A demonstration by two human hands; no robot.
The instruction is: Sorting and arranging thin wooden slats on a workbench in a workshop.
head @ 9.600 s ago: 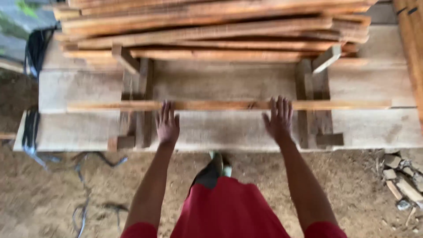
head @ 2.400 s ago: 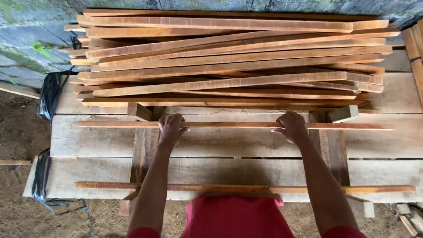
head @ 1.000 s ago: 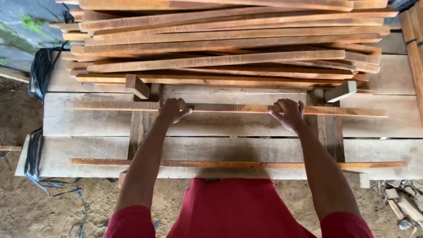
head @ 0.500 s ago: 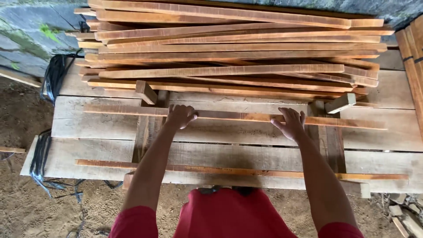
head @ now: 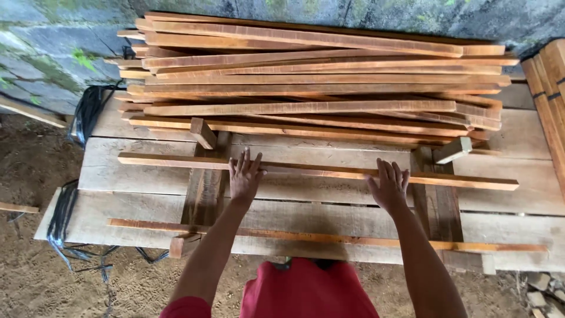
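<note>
While both palms lie flat and open on one long wooden strip (head: 318,172), nothing is actually clamped: the fingers are spread apart on top of it, not curled round it.

At the far left of the frame, black cords or straps (head: 88,112) hang off the end of the plank bench (head: 141,176), over bare dirt ground (head: 35,176), with a mossy block wall (head: 47,41) in the upper left. Left of centre, the left hand (head: 244,175) presses on the strip just beside a dark upright cross-piece (head: 203,194) of the bench. The strip itself runs across the middle of the frame, lying on the bench planks, just in front of the big loose stack of similar strips (head: 318,76) that fills the upper half. A second, thinner strip (head: 329,235) lies near the lower edge of the bench, well apart from the hands. Right of centre, the right hand (head: 388,185) rests on the same strip near another cross-piece (head: 432,194), beside a short offcut block (head: 453,150). More timber (head: 550,88) is stacked at the far right edge.

To handle this well, I judge that both hands should press evenly and move together, so the strip stays parallel to the stack and does not pivot; palms flat guards against splinters along the edges.
</note>
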